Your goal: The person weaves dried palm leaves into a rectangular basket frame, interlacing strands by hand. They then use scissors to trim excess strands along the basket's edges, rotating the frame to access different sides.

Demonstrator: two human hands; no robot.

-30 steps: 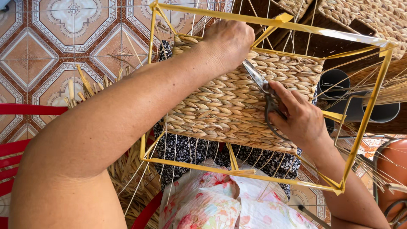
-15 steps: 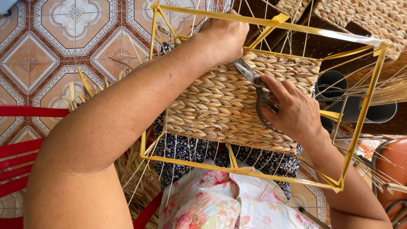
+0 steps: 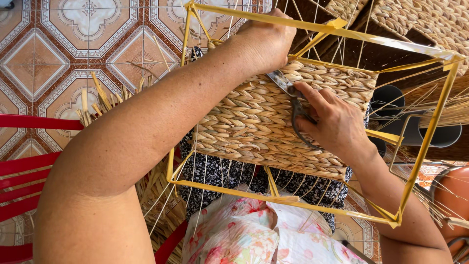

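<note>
A partly woven straw basket panel [image 3: 264, 122] sits inside a yellow wire frame [image 3: 430, 122] resting on my lap. My left hand [image 3: 266, 41] grips the far top edge of the weave and frame. My right hand [image 3: 332, 122] holds dark metal scissors [image 3: 290, 95], its fingers through the handles. The blades point up-left along the weave, toward my left hand. Thin warp strings run from the woven part to the near frame bar.
Loose straw strands [image 3: 97, 105] lie on the patterned tile floor [image 3: 63, 54] at left. A red chair slat [image 3: 29, 122] is at the left edge. Finished woven baskets [image 3: 430, 19] stand at top right, dark round pots [image 3: 391, 100] to the right.
My right hand has slid the scissors up and left across the weave, closer to my left hand. The left hand keeps its grip on the top edge.
</note>
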